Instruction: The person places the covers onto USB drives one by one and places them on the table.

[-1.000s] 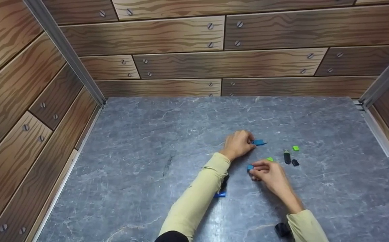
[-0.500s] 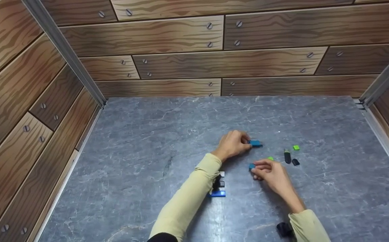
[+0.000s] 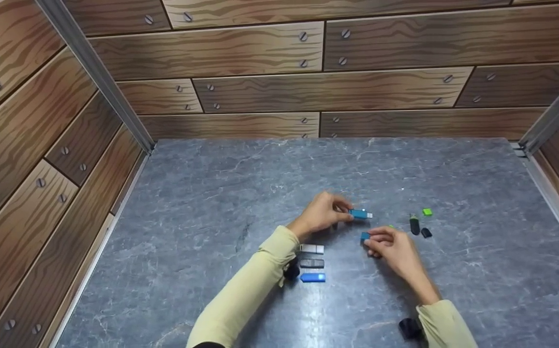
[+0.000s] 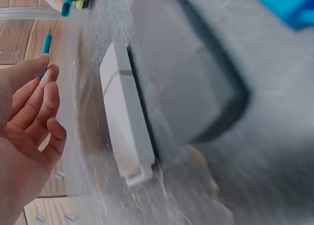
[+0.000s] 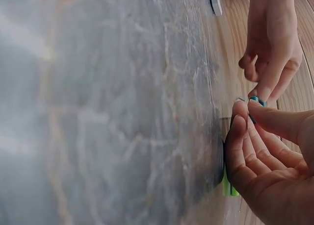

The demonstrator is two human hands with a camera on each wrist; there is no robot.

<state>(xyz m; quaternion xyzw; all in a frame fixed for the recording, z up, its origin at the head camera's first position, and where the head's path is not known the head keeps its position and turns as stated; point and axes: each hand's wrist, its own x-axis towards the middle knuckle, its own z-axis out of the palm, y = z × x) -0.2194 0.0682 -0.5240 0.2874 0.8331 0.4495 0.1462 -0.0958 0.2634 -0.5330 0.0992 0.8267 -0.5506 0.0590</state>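
Between the thumb and fingers of my left hand is a teal USB flash drive, its metal plug bare and pointing right. My right hand pinches a small teal cap a little nearer to me, apart from the drive. In the left wrist view the cap shows its hollow end toward the drive. Below my left hand lie a white flash drive, a dark grey one and a blue one, lined up in a column.
Right of my right hand lie a black and green flash drive, a green cap and a black cap. Another green piece is mostly hidden behind my right hand. Wood-patterned walls bound the grey marbled table.
My left hand has drawn the teal flash drive left and slightly toward me, uncovering the column of drives. The right hand has shifted only slightly, still pinching the cap.
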